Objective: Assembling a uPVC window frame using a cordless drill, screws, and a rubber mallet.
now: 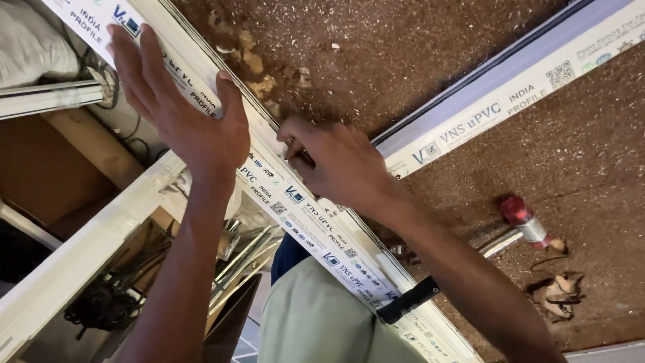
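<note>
Your left hand (178, 111) lies flat, fingers spread wide, pressed on the white frame profile (295, 198) that runs from the upper left of the frame down to the lower centre. Your right hand (336, 161), at the centre, is curled narrow around a small dark tool (304, 157), its tip at the joint where the cross profile (510, 84) from the upper right meets the first. A hammer (470, 259) with a red-capped head lies on the brown, shaving-strewn board (403, 47) at the lower right, its black grip reaching over the frame profile's edge. Loose metal strips (245, 259) sit lower left of centre.
</note>
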